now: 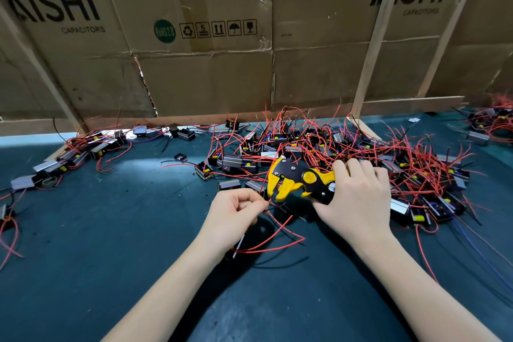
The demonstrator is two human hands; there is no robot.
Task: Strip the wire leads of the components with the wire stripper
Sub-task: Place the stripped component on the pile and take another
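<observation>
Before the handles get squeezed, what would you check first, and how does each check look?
1. Right hand grips the wire stripper: ok.
2. Left hand pinches the red wire leads: ok.
3. Stripper's yellow jaws stand open: ok.
4. Lead tips seated between the jaws: cannot tell, the tips are too small to see.
5. The component these leads belong to: cannot tell, mostly hidden under the left wrist.
6. Loose leads from the pile close behind the stripper: not ok.

There is only one view, from the person's head. It looks forward and down, close over the table [116,230], toward the cardboard wall [211,78] behind; the wide lens probably bends the edges.
</observation>
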